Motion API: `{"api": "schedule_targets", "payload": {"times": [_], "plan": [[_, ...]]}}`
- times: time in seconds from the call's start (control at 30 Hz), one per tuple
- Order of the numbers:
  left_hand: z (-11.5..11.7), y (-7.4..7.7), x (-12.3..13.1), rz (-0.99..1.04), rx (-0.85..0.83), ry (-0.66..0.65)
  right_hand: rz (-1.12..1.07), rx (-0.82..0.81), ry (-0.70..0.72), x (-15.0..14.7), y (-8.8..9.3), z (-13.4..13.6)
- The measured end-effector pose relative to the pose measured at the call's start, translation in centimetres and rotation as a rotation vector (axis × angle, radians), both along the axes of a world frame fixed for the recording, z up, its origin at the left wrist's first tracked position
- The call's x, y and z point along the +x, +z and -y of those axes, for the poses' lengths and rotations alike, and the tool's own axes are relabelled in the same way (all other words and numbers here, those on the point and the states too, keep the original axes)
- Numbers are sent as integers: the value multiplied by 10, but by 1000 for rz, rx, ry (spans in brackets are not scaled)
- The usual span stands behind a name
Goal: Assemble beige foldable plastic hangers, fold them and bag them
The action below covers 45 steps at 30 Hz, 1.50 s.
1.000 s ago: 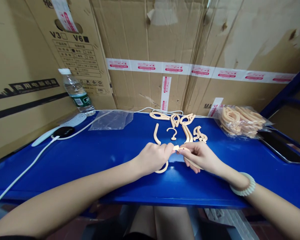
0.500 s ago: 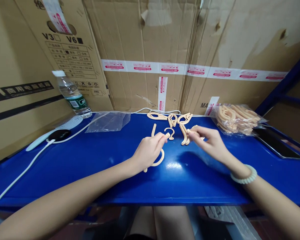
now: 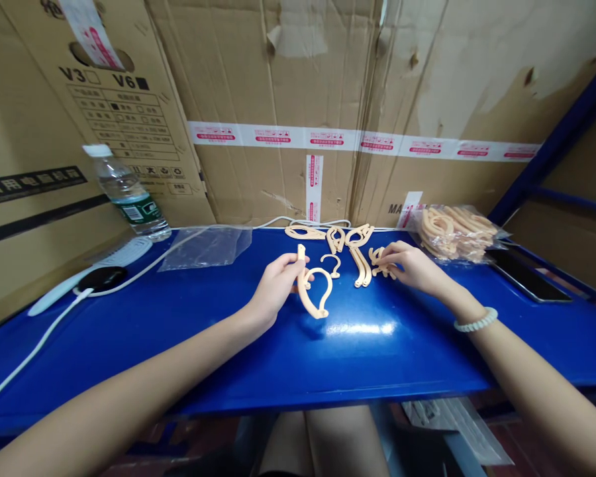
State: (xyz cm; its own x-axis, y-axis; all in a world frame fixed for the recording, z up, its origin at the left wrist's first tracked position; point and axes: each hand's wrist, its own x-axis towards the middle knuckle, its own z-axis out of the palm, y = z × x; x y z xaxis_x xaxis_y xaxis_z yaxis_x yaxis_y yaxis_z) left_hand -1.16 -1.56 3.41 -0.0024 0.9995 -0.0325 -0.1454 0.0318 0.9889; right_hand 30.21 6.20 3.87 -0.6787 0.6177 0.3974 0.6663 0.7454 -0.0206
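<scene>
My left hand grips a beige hanger piece, a curved arm joined to a looped part, held above the blue table. My right hand reaches into a small pile of beige parts; its fingertips are bent together among them, and whether they hold one is too small to tell. Between the hands lie a beige hook and a pair of curved arms. Behind them rest several folded beige hangers in a row.
A bag of beige parts and a black phone are at the right. At the left are a water bottle, a pale blue brush, a black round device, a white cable and a clear plastic bag. Cardboard stands behind.
The looped hanger piece has been raised and turned upright in my left hand. My right hand has moved onto the pile of small parts, away from the curved arms. The view has shifted slightly.
</scene>
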Motion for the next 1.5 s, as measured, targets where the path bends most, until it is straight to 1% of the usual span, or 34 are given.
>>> {"api": "schedule_targets", "payload": {"times": [0.1, 0.2, 0.27, 0.3, 0.37, 0.43, 0.53, 0.6, 0.67, 0.7, 0.77, 0.8, 0.83, 0.87, 0.9, 0.93, 0.97, 1.03, 1.13, 1.2, 1.27, 1.37, 1.5], "plan": [[0, 5, 0, 17, 0, 36, 49, 20, -16, -2, 3, 4], [2, 7, 2, 34, -4, 38, -72, 130, 20, -21, 8, 21], [3, 7, 4, 50, -6, 25, -137, 190, 117, -41, 11, 39], [4, 6, 6, 60, -3, 14, -130, 214, 187, -51, 11, 48], [5, 4, 8, 76, 8, -20, -34, 269, 306, -68, 10, 64], [6, 2, 9, 84, 23, -67, 74, 339, 364, -79, 5, 72], [6, -2, 9, 73, 51, -110, 133, 415, 365, -82, -2, 73], [5, -5, 9, 50, 89, -96, 115, 423, 354, -80, -3, 71], [4, -8, 8, 6, 164, -53, 92, 409, 338, -77, -2, 70], [4, -9, 8, -35, 229, -18, 82, 404, 329, -76, 0, 70], [5, -10, 6, -197, 446, 80, 67, 406, 312, -75, 1, 70], [6, -10, 4, -328, 592, 121, 64, 410, 305, -75, 1, 71], [7, -9, 3, -485, 751, 136, 59, 416, 300, -75, 1, 71], [9, -9, 1, -654, 910, 112, 53, 421, 297, -75, 0, 72], [10, -9, 0, -820, 1051, 51, 48, 424, 294, -76, -1, 72], [12, -9, 0, -963, 1161, -27, 44, 427, 291, -76, -1, 73], [13, -11, 0, -1072, 1232, -104, 44, 430, 291, -76, -2, 74], [15, -15, 2, -1193, 1279, -194, 55, 431, 296, -78, -3, 76], [15, -21, 6, -1263, 1247, -210, 76, 429, 308, -81, -4, 80], [15, -23, 7, -1300, 1237, -217, 75, 427, 304, -82, -5, 82], [13, -22, 7, -1336, 1248, -217, 61, 407, 303, -83, -6, 82], [12, -18, 5, -1372, 1294, -200, 7, 333, 295, -83, -7, 81], [11, -14, 3, -1350, 1332, -164, -71, 211, 299, -84, -6, 82]]}}
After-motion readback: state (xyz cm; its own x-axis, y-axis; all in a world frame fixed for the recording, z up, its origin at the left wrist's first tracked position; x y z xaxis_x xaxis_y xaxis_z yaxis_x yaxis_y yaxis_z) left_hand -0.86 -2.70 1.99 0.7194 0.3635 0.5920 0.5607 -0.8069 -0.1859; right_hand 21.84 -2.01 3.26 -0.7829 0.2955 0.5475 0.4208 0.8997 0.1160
